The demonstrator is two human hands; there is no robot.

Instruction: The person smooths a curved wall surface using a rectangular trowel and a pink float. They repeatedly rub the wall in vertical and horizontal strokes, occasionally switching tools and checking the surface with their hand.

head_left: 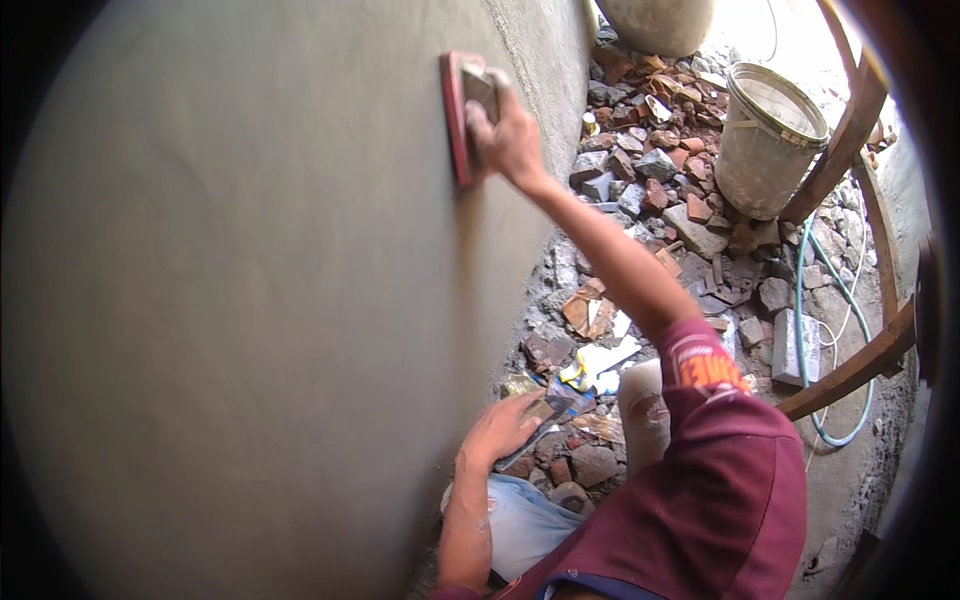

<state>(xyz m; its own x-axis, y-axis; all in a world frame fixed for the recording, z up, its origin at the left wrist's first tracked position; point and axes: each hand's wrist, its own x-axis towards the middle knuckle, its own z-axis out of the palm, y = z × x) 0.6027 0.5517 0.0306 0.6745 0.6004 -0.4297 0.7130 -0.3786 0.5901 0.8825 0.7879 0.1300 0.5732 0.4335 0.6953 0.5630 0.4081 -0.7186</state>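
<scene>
My right hand is closed around the handle of a red plastering float. The float stands upright with its face against the grey plastered wall, close to the wall's right edge. Lower down, my left hand grips a trowel with a dark flat blade, held near my knee and apart from the float. Part of the trowel's handle is hidden under my fingers. The plaster looks smooth and damp, with a darker vertical band below the float.
Broken bricks and stones cover the ground to the right. A dirty white bucket stands among them beside curved wooden poles. Near a grey block lies a looped green hose. Crumpled wrappers lie near my left hand.
</scene>
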